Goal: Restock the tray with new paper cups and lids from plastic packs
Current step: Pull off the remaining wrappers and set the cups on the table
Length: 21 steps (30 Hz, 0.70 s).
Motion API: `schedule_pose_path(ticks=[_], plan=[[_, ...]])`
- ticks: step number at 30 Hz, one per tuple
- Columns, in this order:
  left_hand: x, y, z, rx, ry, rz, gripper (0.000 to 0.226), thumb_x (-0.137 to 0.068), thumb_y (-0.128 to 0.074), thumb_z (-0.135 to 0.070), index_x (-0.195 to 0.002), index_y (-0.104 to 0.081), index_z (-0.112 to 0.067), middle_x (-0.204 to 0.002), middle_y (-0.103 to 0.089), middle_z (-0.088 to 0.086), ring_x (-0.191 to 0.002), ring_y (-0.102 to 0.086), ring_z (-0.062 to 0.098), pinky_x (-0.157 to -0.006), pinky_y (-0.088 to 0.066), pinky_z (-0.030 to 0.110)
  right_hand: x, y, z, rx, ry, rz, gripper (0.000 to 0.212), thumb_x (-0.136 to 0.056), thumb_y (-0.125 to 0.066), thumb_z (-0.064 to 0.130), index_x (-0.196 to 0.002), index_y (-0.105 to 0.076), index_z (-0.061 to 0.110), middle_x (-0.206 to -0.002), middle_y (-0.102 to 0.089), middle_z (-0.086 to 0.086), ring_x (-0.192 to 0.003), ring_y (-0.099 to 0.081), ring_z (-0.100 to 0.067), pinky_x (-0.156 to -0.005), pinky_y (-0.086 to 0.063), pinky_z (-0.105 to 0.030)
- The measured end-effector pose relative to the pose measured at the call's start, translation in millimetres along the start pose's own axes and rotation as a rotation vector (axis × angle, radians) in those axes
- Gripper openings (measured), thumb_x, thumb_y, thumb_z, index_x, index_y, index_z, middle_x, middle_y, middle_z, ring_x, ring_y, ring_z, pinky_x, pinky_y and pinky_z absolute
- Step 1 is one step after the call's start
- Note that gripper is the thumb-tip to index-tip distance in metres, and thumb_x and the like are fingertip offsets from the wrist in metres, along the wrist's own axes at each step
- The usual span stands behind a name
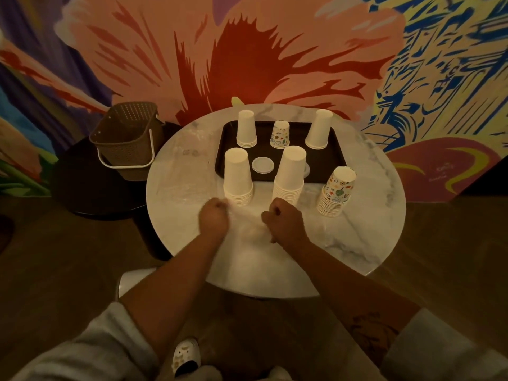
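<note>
A dark tray (pixel 336 149) lies at the back of a round marble table (pixel 357 243). On the tray stand two short stacks of upturned white cups (pixel 246 129) (pixel 318 129), one patterned cup (pixel 280 134) and a clear lid (pixel 262 164). In front of the tray stand two taller white cup stacks (pixel 238 177) (pixel 289 176) and a patterned cup stack (pixel 336 192). My left hand (pixel 214 219) and my right hand (pixel 283 219) are both fisted on a clear plastic pack (pixel 247 229) stretched between them near the table's front.
Crumpled clear plastic (pixel 187 171) covers the table's left side. A brown woven basket (pixel 125 138) with a white handle sits on a low dark round table (pixel 90 188) to the left. A painted wall rises behind. My foot (pixel 185 356) shows below.
</note>
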<state>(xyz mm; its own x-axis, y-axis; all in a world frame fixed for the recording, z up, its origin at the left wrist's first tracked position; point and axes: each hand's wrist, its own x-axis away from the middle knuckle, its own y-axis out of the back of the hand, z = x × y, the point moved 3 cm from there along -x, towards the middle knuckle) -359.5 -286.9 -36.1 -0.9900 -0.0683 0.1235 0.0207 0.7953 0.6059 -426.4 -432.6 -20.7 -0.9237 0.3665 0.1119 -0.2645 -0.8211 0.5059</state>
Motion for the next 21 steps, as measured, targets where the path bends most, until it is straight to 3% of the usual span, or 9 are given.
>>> schedule_pose_path(ticks=[3, 5, 7, 10, 14, 16, 18, 20, 21], plan=[[-23, 36, 19, 0.006, 0.072, -0.07, 0.035, -0.098, -0.039, -0.02, -0.102, -0.06, 0.007, -0.104, -0.061, 0.029, -0.101, -0.056, 0.041, -0.082, -0.042, 0.038, -6, 14, -8, 0.074, 0.015, 0.011, 0.024, -0.082, -0.059, 0.004, -0.068, -0.043, 0.015, -0.066, -0.048, -0.004, -0.062, -0.052, -0.023, -0.059, -0.054, -0.041], [-23, 44, 15, 0.126, 0.11, 0.039, 0.029, -0.098, -0.041, -0.025, -0.099, -0.06, -0.004, -0.091, -0.059, 0.024, -0.086, -0.056, 0.039, -0.067, -0.043, 0.035, -10, 15, -9, 0.089, 0.006, 0.065, 0.018, -0.083, -0.062, 0.006, -0.079, -0.046, 0.014, -0.071, -0.05, 0.0, -0.067, -0.054, -0.02, -0.062, -0.053, -0.034], [-10, 37, -1, 0.202, 0.12, 0.227, 0.024, -0.098, -0.042, -0.028, -0.089, -0.057, -0.011, -0.076, -0.05, 0.011, -0.066, -0.045, 0.022, -0.054, -0.035, 0.027, -10, 8, 3, 0.065, 0.072, 0.076, 0.02, -0.08, -0.068, 0.009, -0.085, -0.048, 0.013, -0.072, -0.05, 0.003, -0.069, -0.052, -0.015, -0.065, -0.048, -0.027], [9, 24, -21, 0.286, 0.079, 0.38, 0.027, -0.096, -0.045, -0.033, -0.091, -0.059, -0.011, -0.078, -0.051, 0.006, -0.064, -0.041, 0.014, -0.054, -0.035, 0.024, -8, -6, 25, 0.02, 0.182, 0.123, 0.029, -0.075, -0.07, 0.005, -0.098, -0.053, 0.01, -0.078, -0.05, 0.007, -0.074, -0.051, -0.013, -0.068, -0.045, -0.021], [19, 38, -42, 0.487, 0.068, 0.386, 0.03, -0.094, -0.048, -0.035, -0.093, -0.066, -0.011, -0.083, -0.058, 0.005, -0.064, -0.044, 0.014, -0.05, -0.036, 0.02, -11, -4, 40, -0.132, 0.14, 0.194, 0.029, -0.079, -0.062, 0.001, -0.106, -0.055, 0.007, -0.077, -0.052, 0.008, -0.074, -0.054, -0.014, -0.05, -0.04, -0.012], [18, 49, -48, 0.562, 0.057, 0.38, 0.028, -0.093, -0.049, -0.035, -0.091, -0.068, -0.015, -0.09, -0.063, 0.005, -0.073, -0.051, 0.016, -0.055, -0.038, 0.021, -11, 1, 44, -0.194, 0.11, 0.196, 0.019, -0.084, -0.058, 0.003, -0.102, -0.057, 0.007, -0.074, -0.055, 0.003, -0.067, -0.055, -0.014, -0.04, -0.037, -0.007], [17, 59, -55, 0.628, 0.067, 0.375, 0.032, -0.093, -0.048, -0.036, -0.106, -0.065, -0.014, -0.107, -0.064, 0.005, -0.093, -0.058, 0.019, -0.068, -0.044, 0.025, -9, 6, 52, -0.273, 0.099, 0.164, 0.008, -0.088, -0.053, 0.008, -0.094, -0.059, 0.009, -0.072, -0.057, 0.002, -0.06, -0.054, -0.012, -0.039, -0.038, -0.01], [18, 65, -64, 0.715, 0.071, 0.39, 0.039, -0.093, -0.046, -0.037, -0.12, -0.059, -0.012, -0.117, -0.064, 0.007, -0.107, -0.059, 0.022, -0.083, -0.048, 0.03, -6, 11, 64, -0.356, 0.123, 0.124, 0.012, -0.093, -0.05, 0.017, -0.084, -0.058, 0.013, -0.07, -0.058, 0.003, -0.058, -0.053, -0.01, -0.042, -0.039, -0.013], [18, 67, -69, 0.757, 0.057, 0.407, 0.035, -0.093, -0.045, -0.037, -0.116, -0.06, -0.014, -0.111, -0.067, 0.005, -0.102, -0.062, 0.02, -0.082, -0.052, 0.028, -4, 15, 71, -0.386, 0.141, 0.099, 0.017, -0.094, -0.049, 0.022, -0.08, -0.056, 0.016, -0.069, -0.056, 0.004, -0.059, -0.052, -0.009, -0.045, -0.04, -0.014]])
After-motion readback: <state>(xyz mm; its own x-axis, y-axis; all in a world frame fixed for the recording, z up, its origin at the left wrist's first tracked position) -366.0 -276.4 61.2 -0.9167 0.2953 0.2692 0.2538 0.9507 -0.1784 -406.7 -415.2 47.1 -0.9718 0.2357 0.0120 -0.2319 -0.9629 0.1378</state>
